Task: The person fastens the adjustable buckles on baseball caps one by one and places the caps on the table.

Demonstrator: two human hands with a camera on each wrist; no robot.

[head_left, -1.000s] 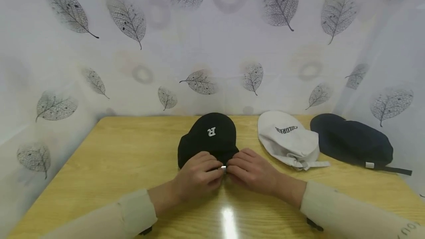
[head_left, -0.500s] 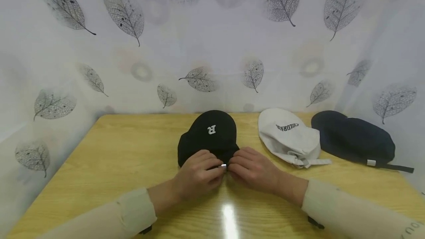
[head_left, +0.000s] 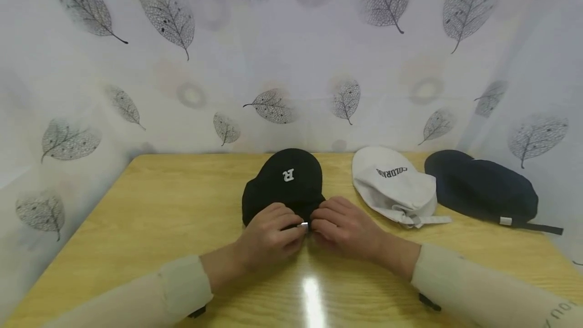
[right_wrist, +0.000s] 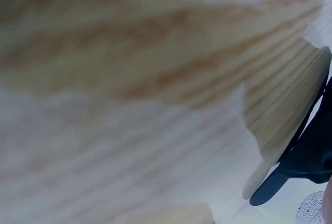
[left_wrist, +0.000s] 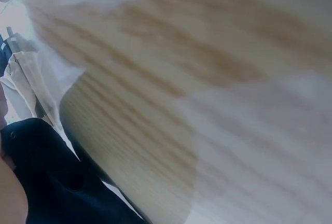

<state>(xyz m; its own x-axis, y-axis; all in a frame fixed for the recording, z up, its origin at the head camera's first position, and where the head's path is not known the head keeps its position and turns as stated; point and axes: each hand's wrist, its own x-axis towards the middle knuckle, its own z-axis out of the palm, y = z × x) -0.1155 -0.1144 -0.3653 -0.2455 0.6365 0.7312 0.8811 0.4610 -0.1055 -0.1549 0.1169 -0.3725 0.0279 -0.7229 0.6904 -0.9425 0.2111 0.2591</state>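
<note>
A black cap (head_left: 284, 183) with a white letter R lies on the wooden table (head_left: 159, 206), its back toward me. My left hand (head_left: 273, 234) and right hand (head_left: 343, 227) meet at the cap's rear edge, fingers curled, pinching the back strap on either side of a small metal buckle (head_left: 305, 224). The left wrist view shows blurred wood grain and a patch of the black cap (left_wrist: 46, 177). The right wrist view shows blurred table wood and a dark edge of the cap (right_wrist: 311, 156).
A white cap (head_left: 393, 186) with dark lettering lies to the right of the black one. A dark navy cap (head_left: 483, 191) with a trailing strap sits further right. A leaf-patterned curtain (head_left: 291, 54) encloses the table on three sides.
Both hands stay on the black cap's back strap at the buckle with only tiny finger shifts. The head camera has tilted slightly, so everything sits a little higher.
</note>
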